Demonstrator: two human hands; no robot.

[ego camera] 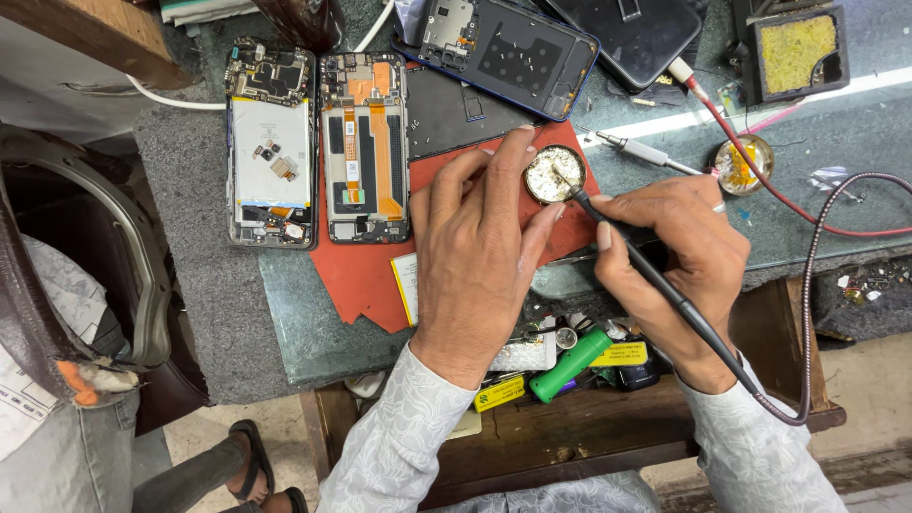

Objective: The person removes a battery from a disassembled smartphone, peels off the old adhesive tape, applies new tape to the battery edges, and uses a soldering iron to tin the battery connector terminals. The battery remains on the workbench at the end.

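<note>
My left hand (475, 242) lies on a red mat (356, 271), its fingers holding a small round tin (553, 174) filled with whitish paste. My right hand (674, 242) grips a black soldering iron (665, 285) like a pen, its tip dipped into the tin. The iron's cable (807, 313) loops off to the right. Two opened phones (271, 142) (365, 147) lie side by side left of my left hand, circuit boards and orange flex cables exposed.
A blue phone frame (499, 52) and a dark phone (632, 33) lie at the back. A yellow sponge holder (796, 52), a small round flux tin (744, 163) and tweezers (641, 152) sit on the glass to the right. Below the bench edge, a shelf holds a green cylinder (568, 364).
</note>
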